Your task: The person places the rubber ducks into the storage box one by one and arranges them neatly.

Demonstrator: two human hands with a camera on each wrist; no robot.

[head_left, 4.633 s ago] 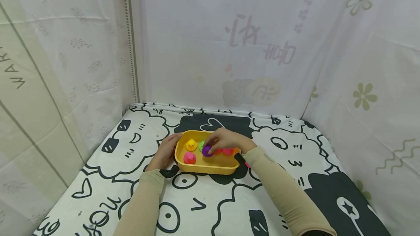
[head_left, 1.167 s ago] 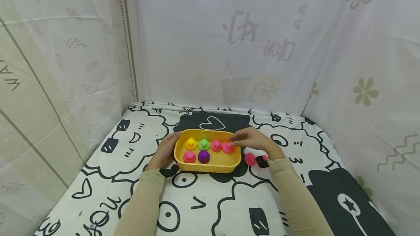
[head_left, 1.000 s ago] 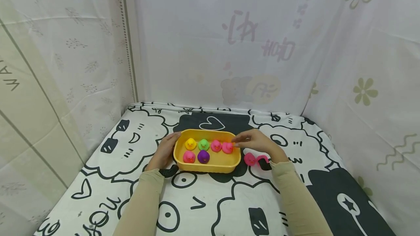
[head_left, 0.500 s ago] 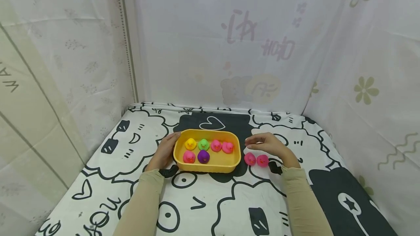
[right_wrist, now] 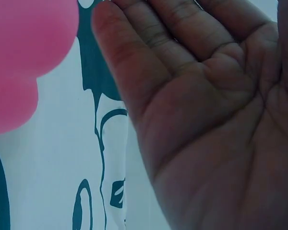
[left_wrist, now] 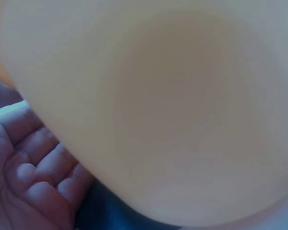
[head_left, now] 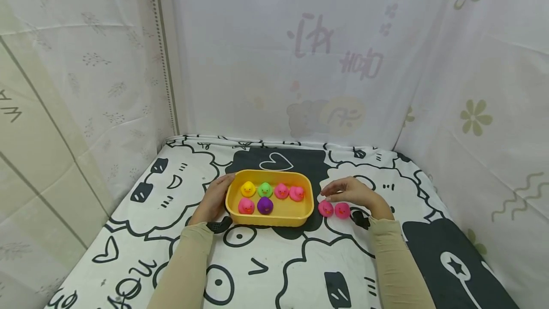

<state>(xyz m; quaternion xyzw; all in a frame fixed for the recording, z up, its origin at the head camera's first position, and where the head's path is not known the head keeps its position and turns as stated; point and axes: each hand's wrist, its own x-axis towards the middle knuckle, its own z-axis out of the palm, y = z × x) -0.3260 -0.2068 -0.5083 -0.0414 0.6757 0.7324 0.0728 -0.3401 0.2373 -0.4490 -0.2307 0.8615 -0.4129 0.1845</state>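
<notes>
A yellow tray (head_left: 270, 221) sits in front of me in the head view, with my left hand (head_left: 214, 198) holding its left end. In the left wrist view, the tray's blurred wall (left_wrist: 182, 120) hides part of my left fingers. Inside the tray are a yellow duck (head_left: 248, 189), a green duck (head_left: 265, 190), a purple duck (head_left: 265, 205) and several pink ducks (head_left: 246, 206). My right hand (head_left: 353, 191) hovers over two more pink ducks outside the tray, its fingertips close to the left one (head_left: 325, 208). The other pink duck (head_left: 342, 211) lies under the palm side.
A black and white cartoon cloth (head_left: 253, 271) covers the surface under the tray. Pale patterned curtains (head_left: 274, 61) enclose the back and both sides.
The purple duck, earlier in my right fingers, now sits in the tray's front row. A pink duck's place at the tray's right is uncovered. My right hand moved right, then down toward the outside ducks.
</notes>
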